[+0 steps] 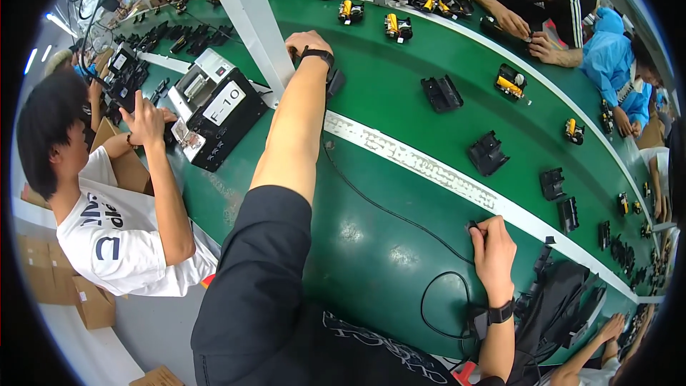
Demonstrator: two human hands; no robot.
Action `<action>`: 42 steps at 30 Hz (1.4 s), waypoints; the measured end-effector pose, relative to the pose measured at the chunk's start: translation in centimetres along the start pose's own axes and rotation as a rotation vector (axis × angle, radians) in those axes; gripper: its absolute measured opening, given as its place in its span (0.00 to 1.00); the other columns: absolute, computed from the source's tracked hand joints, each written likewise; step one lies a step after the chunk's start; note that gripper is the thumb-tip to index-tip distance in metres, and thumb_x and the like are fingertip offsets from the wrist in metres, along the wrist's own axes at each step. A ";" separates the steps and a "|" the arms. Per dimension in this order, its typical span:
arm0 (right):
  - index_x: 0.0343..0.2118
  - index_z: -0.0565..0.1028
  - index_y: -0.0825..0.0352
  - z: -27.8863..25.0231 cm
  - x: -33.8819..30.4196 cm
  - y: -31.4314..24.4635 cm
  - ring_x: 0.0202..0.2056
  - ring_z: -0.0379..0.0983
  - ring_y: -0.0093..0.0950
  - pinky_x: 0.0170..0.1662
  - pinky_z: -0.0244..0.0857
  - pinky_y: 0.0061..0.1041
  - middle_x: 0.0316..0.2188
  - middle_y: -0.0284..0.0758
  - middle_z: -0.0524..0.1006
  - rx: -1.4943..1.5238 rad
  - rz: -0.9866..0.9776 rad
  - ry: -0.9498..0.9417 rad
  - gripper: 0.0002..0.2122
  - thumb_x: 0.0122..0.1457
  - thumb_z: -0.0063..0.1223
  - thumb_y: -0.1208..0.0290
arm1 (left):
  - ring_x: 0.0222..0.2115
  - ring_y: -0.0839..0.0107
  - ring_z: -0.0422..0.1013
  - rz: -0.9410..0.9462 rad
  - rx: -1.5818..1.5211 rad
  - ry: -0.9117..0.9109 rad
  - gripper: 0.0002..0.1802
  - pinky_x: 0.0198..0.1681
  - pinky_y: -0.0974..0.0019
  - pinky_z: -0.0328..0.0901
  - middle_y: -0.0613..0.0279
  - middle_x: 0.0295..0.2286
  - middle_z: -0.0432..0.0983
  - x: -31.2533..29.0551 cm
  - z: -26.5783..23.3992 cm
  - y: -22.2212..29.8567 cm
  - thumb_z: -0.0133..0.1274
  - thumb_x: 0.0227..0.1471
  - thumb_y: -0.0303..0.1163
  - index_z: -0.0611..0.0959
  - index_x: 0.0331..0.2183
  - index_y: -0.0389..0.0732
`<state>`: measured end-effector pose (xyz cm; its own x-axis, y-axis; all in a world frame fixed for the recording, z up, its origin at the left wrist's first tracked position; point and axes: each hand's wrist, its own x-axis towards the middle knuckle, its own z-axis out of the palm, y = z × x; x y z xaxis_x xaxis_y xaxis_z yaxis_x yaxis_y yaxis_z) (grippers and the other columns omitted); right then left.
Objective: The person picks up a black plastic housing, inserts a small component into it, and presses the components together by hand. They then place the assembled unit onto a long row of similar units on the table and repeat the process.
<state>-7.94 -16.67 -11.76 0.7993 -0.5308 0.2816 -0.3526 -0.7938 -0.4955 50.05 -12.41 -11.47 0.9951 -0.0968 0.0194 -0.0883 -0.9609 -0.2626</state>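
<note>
My left arm stretches far ahead over the green belt, past the white post. My left hand is bent downward there; its fingers are mostly hidden, so what it touches does not show. A black plastic housing shows beside that wrist. Over the near green worktop, my right hand is closed in a pinch on a small black piece, too small to name. A thin black cable runs across the worktop and loops close to my right wrist.
A black-and-grey bench machine stands left, beside a white-shirted person. The white post rises by my left arm. Black housings and yellow-black assemblies lie on the belt. A black bag sits right. Other people work across the belt.
</note>
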 end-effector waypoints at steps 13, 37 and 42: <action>0.35 0.71 0.68 0.3 0.2 -0.6 0.28 0.73 0.44 0.32 0.66 0.37 0.29 0.41 0.72 -0.006 -0.004 -0.009 0.08 0.63 0.62 0.76 | 0.31 0.56 0.82 0.489 -0.084 0.473 0.08 0.44 0.34 0.63 0.57 0.32 0.87 -5.1 0.9 -0.6 0.56 0.59 0.31 0.85 0.40 0.45; 0.35 0.76 0.64 0.0 -0.2 0.0 0.29 0.76 0.38 0.31 0.68 0.36 0.30 0.34 0.74 0.005 0.014 0.018 0.06 0.62 0.64 0.71 | 0.55 0.58 0.67 1.509 -0.807 0.187 0.34 0.62 0.48 0.54 0.65 0.52 0.77 -32.3 0.3 -10.1 0.72 0.45 0.34 0.81 0.56 0.44; 0.35 0.75 0.64 0.0 0.3 0.0 0.29 0.76 0.38 0.31 0.68 0.36 0.30 0.35 0.74 0.009 -0.002 0.012 0.07 0.61 0.64 0.71 | 0.54 0.58 0.67 1.568 -0.693 0.308 0.33 0.62 0.47 0.53 0.66 0.52 0.78 -31.3 0.8 -8.0 0.71 0.49 0.35 0.81 0.57 0.45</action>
<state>-7.69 -16.83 -11.67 0.7942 -0.5328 0.2921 -0.3465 -0.7920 -0.5026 19.59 -1.51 -10.80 -0.0822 -0.9286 0.3618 -0.9620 0.1688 0.2147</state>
